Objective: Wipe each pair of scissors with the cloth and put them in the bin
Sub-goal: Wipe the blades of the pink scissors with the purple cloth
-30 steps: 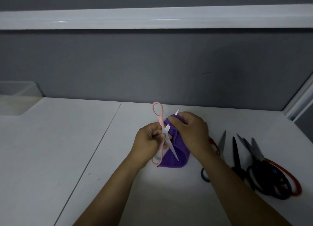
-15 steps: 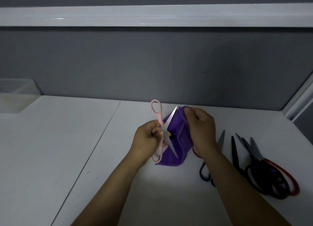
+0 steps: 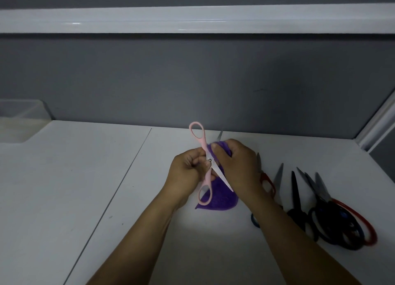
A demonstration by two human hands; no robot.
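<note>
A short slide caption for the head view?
Left hand holds open pink scissors; right hand grips purple cloth round one blade.

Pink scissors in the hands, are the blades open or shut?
Open. The pink scissors form an X: one blade points up past the purple cloth, the other down-right, handle loops spread apart.

Pink scissors [image 3: 205,156], purple cloth [image 3: 218,199], white table [image 3: 64,188]

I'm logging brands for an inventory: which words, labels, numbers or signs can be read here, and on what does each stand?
No text can be read in this view.
pink scissors: no print shows on the handles or blades.
purple cloth: plain.
scissors lying on the table: dim, any marks are too small to tell.
bin: no label shows.
</note>
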